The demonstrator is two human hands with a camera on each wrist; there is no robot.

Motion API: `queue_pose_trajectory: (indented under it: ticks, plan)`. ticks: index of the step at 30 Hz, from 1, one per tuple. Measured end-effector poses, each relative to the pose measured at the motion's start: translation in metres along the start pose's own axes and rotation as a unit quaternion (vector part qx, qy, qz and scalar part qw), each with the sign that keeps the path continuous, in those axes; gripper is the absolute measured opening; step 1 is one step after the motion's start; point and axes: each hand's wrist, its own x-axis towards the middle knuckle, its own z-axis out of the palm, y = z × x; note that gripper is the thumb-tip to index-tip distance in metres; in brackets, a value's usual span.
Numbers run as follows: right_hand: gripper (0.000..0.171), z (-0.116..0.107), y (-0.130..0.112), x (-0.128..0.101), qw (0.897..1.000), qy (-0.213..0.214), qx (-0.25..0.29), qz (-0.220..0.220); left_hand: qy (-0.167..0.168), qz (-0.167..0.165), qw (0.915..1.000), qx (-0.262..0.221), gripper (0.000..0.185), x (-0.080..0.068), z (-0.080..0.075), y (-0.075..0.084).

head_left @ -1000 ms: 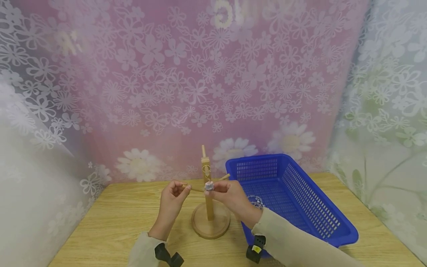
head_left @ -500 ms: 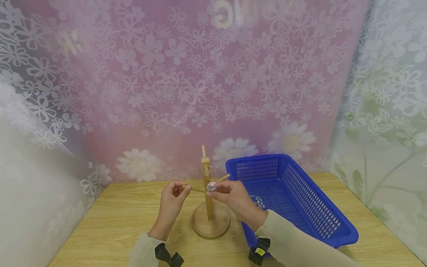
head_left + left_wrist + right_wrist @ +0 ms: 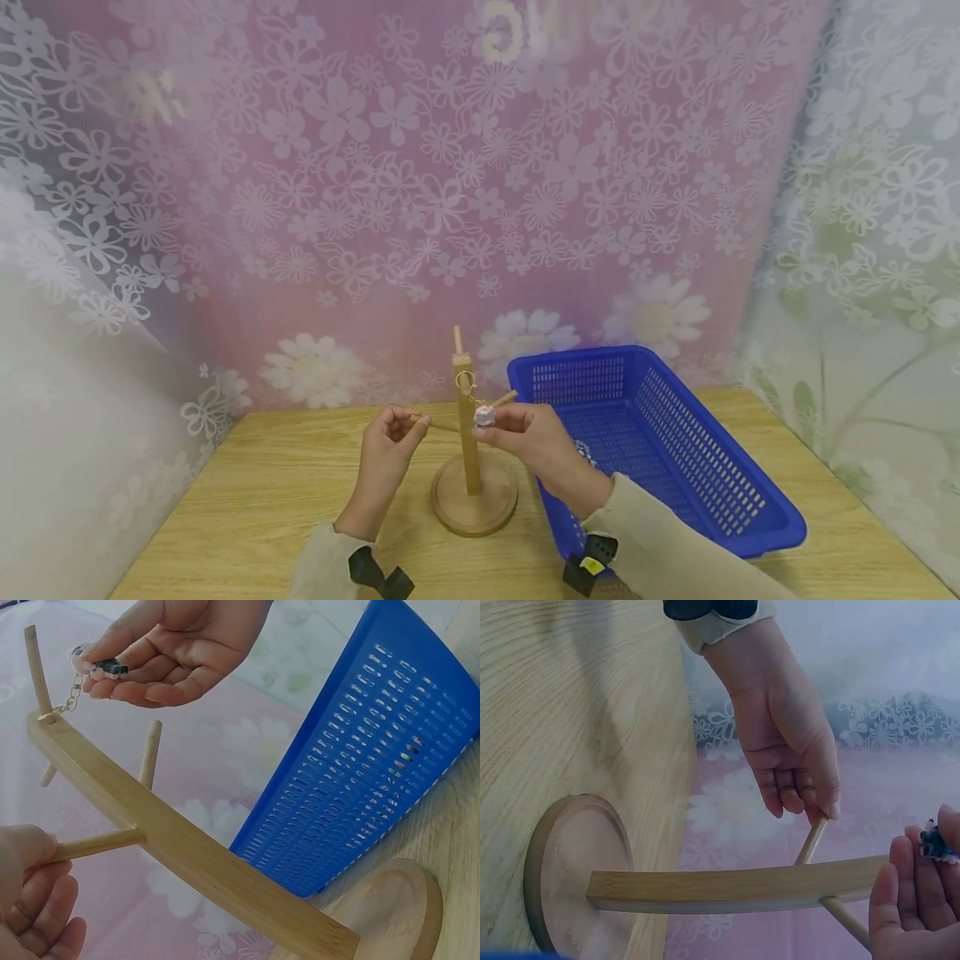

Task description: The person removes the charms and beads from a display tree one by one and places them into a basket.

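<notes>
While a person sat at a wooden table [image 3: 285, 492] filling the lower frame, a blue basket [image 3: 675, 450] lay at lower right. At centre stood a wooden peg stand [image 3: 469, 450] on a round base, pegs branching from its post. The left hand [image 3: 386, 454], left of centre, pinched the tip of a side peg [image 3: 101, 842], steadying the stand. The right hand [image 3: 536, 442], just right of the post, pinched a small pale charm [image 3: 484, 415]. Its short metal chain [image 3: 69, 696] ran to a ring [image 3: 464, 382] looped on the post near the top. The keychain looked about to be unhooked or freshly hung; lifting the ring clear would call for a small upward slide.
</notes>
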Motion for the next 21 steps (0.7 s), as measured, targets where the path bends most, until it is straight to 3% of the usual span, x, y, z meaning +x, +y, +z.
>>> queue_pose_trajectory:
  ticks: [21]
  plan:
    - [0.029, -0.005, -0.0082, -0.0066, 0.997, -0.001, -0.057, -0.043, -0.007, 0.0, 1.0, -0.003, 0.02, 0.0, -0.0008, -0.0018]
